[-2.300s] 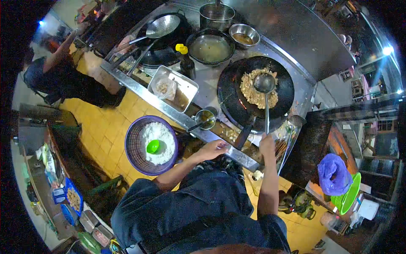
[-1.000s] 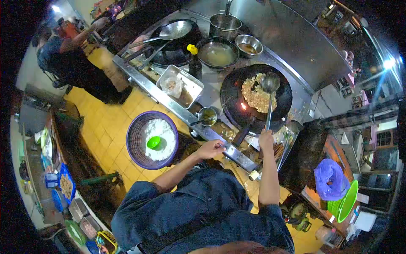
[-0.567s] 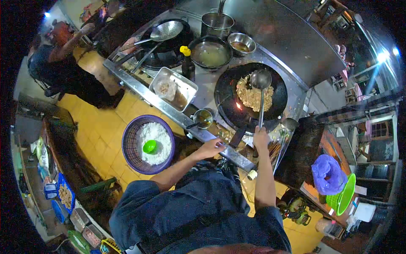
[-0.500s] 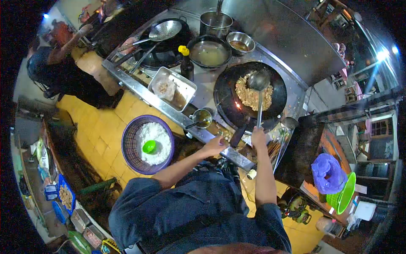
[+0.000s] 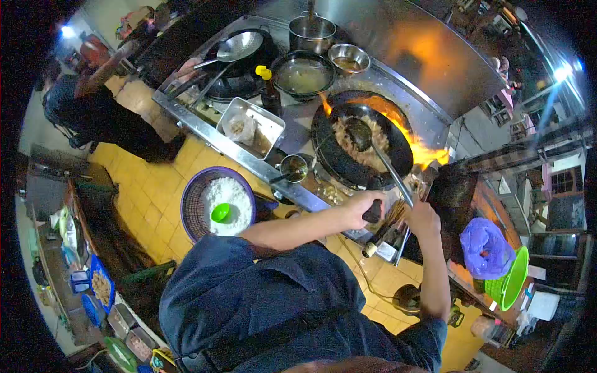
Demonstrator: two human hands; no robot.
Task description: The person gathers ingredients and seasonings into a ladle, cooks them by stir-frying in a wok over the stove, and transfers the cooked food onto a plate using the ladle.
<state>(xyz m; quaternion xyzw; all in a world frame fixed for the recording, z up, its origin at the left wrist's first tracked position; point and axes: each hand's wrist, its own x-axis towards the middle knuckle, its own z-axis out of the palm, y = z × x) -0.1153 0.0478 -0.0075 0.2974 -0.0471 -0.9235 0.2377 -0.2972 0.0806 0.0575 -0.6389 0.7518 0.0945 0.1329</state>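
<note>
A black wok [image 5: 336, 163] sits tilted over the burner, with orange flames [image 5: 410, 133] rising along its far and right rim. Fried rice-like food [image 5: 380, 142], brown and loose, lies inside it. My left hand [image 5: 359, 210] is closed round the wok's dark handle [image 5: 374, 212] at the stove's front edge. In my right hand [image 5: 424, 220] is the long handle of a ladle [image 5: 393, 173]. Its bowl rests in the food inside the wok.
A purple basket [image 5: 188, 205] of white rice with a green bowl [image 5: 220, 212] stands left. On the stove are a metal tray [image 5: 278, 133], a yellow-capped bottle [image 5: 270, 99], a cup [image 5: 293, 168], pans and a pot [image 5: 312, 38]. Another person [image 5: 93, 105] stands at upper left.
My left hand has moved right from the stove edge onto the wok handle. The wok has tilted, and flames have flared up around it. My right hand has shifted right with the ladle.
</note>
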